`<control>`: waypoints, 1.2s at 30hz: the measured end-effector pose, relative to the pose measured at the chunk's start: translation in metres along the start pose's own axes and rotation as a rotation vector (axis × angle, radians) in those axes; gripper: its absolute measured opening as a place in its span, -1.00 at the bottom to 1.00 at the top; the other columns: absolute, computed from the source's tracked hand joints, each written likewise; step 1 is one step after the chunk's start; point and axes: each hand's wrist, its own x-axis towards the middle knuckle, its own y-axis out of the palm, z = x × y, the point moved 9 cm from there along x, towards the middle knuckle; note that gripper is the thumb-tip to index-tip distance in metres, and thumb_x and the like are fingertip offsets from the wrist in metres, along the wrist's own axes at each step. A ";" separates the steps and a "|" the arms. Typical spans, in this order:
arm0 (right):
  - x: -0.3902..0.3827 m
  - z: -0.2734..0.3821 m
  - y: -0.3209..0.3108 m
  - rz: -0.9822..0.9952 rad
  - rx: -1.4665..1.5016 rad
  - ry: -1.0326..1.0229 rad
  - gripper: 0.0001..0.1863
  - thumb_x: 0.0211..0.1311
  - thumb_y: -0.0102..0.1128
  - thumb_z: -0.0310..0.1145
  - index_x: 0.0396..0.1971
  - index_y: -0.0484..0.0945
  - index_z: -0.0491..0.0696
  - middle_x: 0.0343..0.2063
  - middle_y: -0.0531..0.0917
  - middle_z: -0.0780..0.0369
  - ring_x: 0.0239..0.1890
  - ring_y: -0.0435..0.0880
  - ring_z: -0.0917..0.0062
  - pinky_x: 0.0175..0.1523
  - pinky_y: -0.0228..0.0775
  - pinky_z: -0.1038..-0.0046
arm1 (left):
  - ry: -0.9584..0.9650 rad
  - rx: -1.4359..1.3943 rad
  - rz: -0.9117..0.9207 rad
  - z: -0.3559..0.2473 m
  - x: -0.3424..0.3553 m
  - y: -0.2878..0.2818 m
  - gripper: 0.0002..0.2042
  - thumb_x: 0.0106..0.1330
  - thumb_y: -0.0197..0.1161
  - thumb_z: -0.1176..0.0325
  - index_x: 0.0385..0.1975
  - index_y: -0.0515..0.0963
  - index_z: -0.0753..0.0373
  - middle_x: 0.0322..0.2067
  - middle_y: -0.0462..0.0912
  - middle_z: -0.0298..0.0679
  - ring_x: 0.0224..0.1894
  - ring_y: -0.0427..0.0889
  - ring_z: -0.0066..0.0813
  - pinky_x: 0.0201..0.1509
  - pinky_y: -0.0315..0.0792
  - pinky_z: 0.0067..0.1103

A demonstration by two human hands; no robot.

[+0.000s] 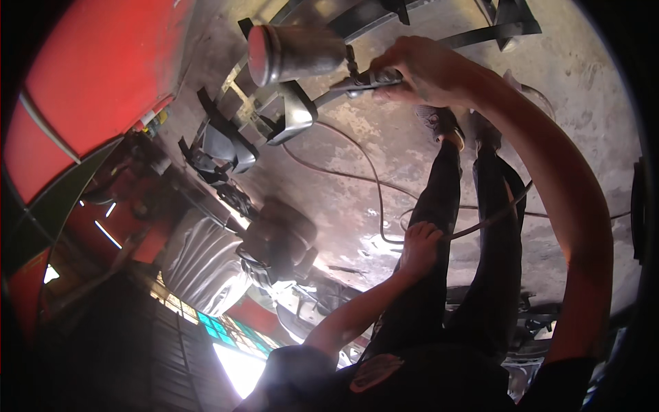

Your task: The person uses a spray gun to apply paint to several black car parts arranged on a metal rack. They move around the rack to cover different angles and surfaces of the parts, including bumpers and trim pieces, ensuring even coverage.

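Note:
Out in front, my right hand (429,72) is closed around the handle of a spray gun (367,82). The gun's metal cup (309,53), with a reddish end, sticks out to the left above several dark trim parts. Down by my thigh, my left hand (420,247) has its fingers curled around an air hose (484,223). From that hand the hose runs up to the right, partly hidden by my right forearm. A grey, glossy-edged trim part (295,113) sits just below the cup, apart from the gun.
More dark trim parts (230,144) stand on the left, and a long curved black strip (473,34) lies at the top. Loops of hose (377,172) cross the stained concrete floor (343,213). A red vehicle panel (103,69) fills the upper left. Vehicle parts (535,309) lie behind my legs.

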 end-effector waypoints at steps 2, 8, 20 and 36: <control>0.027 -0.001 0.001 -0.050 0.008 0.028 -0.78 0.29 0.45 -0.25 -0.14 0.74 0.00 -0.50 0.69 0.12 -0.41 0.70 0.19 -0.21 0.53 0.17 | -0.029 -0.005 -0.017 0.004 -0.005 0.000 -0.75 0.07 0.29 0.58 -0.21 0.64 0.23 -0.12 0.64 -0.18 0.07 0.59 -0.04 0.13 0.42 -0.18; 0.021 0.025 -0.015 -0.154 0.027 0.192 -0.80 0.30 0.44 -0.26 -0.17 0.73 -0.03 -0.46 0.72 0.11 -0.39 0.73 0.22 -0.23 0.57 0.17 | -0.295 -0.051 0.015 0.044 -0.042 0.010 -0.79 0.17 0.29 0.45 -0.19 0.69 0.15 -0.05 0.65 -0.18 0.14 0.57 -0.11 0.30 0.32 -0.21; -0.045 0.100 0.044 0.030 -0.068 0.160 -0.62 0.39 0.35 -0.08 0.01 0.71 -0.03 -0.45 0.72 0.06 -0.28 0.75 0.15 -0.04 0.59 0.13 | -0.292 0.027 0.160 0.113 -0.140 0.072 -0.89 0.21 0.31 0.37 -0.28 0.65 0.14 -0.12 0.62 -0.21 0.07 0.58 -0.10 0.07 0.43 -0.12; -0.041 0.270 0.267 -0.125 0.098 0.225 -0.82 0.26 0.48 -0.29 -0.27 0.70 -0.06 -0.50 0.72 0.07 -0.40 0.75 0.09 -0.27 0.53 0.14 | -0.045 -0.005 0.083 0.182 -0.201 0.087 -0.87 0.30 0.23 0.29 -0.25 0.63 0.15 -0.11 0.61 -0.13 0.08 0.58 -0.09 0.09 0.48 -0.15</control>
